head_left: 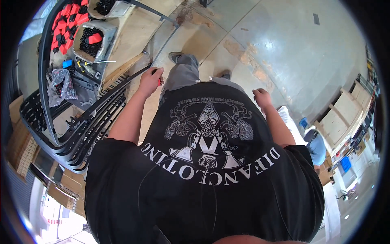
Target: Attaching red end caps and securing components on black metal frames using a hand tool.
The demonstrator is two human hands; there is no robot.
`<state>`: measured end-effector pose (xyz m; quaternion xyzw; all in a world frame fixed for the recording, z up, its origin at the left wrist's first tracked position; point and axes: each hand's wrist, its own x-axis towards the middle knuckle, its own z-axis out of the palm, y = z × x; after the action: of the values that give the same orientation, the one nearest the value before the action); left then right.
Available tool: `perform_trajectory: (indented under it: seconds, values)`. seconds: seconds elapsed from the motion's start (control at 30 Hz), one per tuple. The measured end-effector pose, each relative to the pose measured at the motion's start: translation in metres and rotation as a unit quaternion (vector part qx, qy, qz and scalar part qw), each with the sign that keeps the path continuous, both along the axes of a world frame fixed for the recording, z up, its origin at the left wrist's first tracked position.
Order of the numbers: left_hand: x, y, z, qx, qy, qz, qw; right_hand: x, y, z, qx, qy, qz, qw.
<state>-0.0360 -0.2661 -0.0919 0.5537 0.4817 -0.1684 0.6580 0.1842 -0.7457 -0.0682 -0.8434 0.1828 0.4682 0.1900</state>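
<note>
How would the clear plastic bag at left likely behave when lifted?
The clear plastic bag would probably sag and fold, since its thin film looks crumpled. Its dark and red contents may shift, as the bag looks loose around them. Its glossy surface could be slightly slippery.

Smooth, glossy metal is suggested by the black frames — matt plastic by the red pieces, crinkled clear plastic by the bag — while pale wood is seen in the bench top, matt cloth in the shirt.
</note>
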Motion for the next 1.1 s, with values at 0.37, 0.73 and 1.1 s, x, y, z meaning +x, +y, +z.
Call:
perform_trajectory:
  seconds: [0.37,0.73,1.1]
  values:
    - [0.023,-0.123,-0.085,0.2,0.034,-0.29,0.935,-0.066,-0.089,-0.048,0.169,0.089,-0.291,0.937]
    - [0.123,-0.242,-0.421,0.16,0.209,-0.653,0.71,-0.308,-0.182,-0.164,-0.102,0.053,-0.437,0.892]
    - [0.092,-0.301,-0.654,0.231,0.303,-0.589,0.713,-0.601,-0.229,-0.177,-0.096,0.296,-0.212,0.926]
